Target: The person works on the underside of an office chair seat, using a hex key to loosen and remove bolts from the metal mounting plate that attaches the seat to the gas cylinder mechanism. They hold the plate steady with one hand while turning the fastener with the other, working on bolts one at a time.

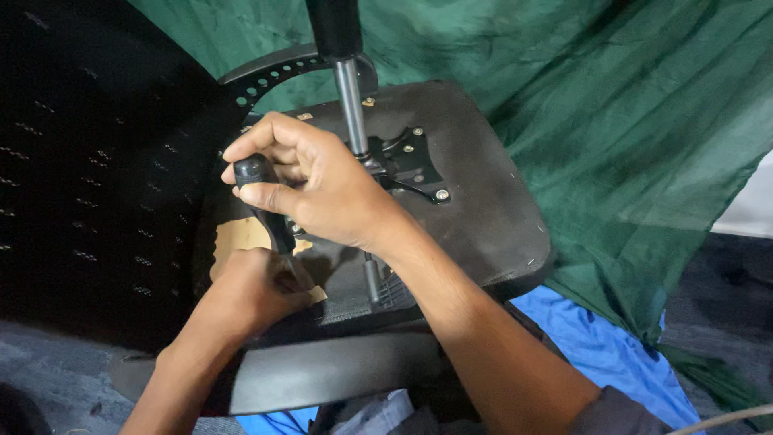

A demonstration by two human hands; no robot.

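Note:
An office chair lies overturned, the dark underside of its seat point(483, 201) facing me. My right hand point(314, 181) grips the black handle of a screwdriver point(259, 189), which points down toward the seat's near left part. My left hand point(254, 294) is closed around the lower shaft or tip area there, hiding what it touches. A black metal mounting plate point(415, 161) with screws sits in the seat's middle, and the gas-lift column point(350, 97) rises from it.
The chair's black mesh backrest point(88, 177) fills the left. A curved black armrest bracket with holes point(270, 76) sits behind my hands. A green cloth point(628, 121) covers the background, a blue cloth point(596, 338) lies lower right, and a grey floor point(56, 370) lower left.

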